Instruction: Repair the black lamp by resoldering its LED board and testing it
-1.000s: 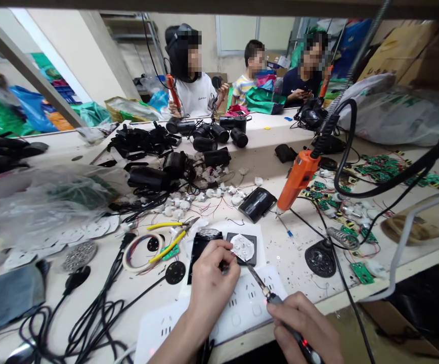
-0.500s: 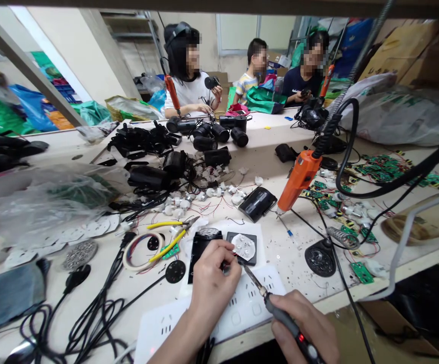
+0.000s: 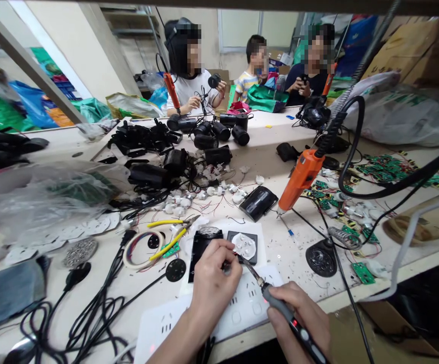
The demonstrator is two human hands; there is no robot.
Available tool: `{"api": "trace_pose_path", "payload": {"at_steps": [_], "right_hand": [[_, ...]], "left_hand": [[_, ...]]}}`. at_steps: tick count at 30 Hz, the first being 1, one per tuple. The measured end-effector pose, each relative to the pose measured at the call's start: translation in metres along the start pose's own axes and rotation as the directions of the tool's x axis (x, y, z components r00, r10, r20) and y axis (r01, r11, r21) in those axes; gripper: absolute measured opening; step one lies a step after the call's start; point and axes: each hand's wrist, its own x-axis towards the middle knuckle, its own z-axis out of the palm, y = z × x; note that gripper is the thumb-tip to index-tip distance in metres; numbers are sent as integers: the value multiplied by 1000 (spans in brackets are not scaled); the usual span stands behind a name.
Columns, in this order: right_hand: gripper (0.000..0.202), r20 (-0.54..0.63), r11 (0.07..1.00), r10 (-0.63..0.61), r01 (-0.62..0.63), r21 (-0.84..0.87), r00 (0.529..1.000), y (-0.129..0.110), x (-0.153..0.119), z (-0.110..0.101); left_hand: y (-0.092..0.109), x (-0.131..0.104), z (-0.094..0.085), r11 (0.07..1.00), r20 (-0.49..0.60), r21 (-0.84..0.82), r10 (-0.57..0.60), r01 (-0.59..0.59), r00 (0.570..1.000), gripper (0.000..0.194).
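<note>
My right hand [image 3: 302, 319] grips a grey soldering iron [image 3: 280, 302] with a lit red display. The iron's tip points up and left, close beside the fingers of my left hand [image 3: 218, 273]. Those fingers are pinched together; what sits between them is hidden. Just beyond, a round clear lens disc [image 3: 244, 246] rests on a black square base [image 3: 255, 259]. A black housing [image 3: 200, 253] stands partly behind my left hand. Under both hands lies a white power strip [image 3: 238, 308].
Yellow-handled pliers [image 3: 166, 242] lie across a tape roll [image 3: 128, 255]. An orange electric screwdriver [image 3: 301, 179] hangs at right, near a soldering-iron stand [image 3: 321, 258] and green circuit boards [image 3: 386, 167]. Black cables [image 3: 101, 323] coil at left. People sit across the table.
The soldering iron has shifted slightly up and left, its tip nearer my left fingers. My left hand stays nearly still. Across the table, two people have raised their hands with black parts.
</note>
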Motion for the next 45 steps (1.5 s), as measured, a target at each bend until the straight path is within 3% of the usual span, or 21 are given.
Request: {"api": "trace_pose_path", "payload": {"at_steps": [39,45], "right_hand": [[9,-53,1000,-10,9,-7,999,0,5,9],[9,-102,994,-105,105,-4,989,-1,3,6]], "left_hand": [[0,1,0,1000,5,-10,26,-26,1000,19],[-1,1,0,1000,2,-16,15,-15,1000,19]]}}
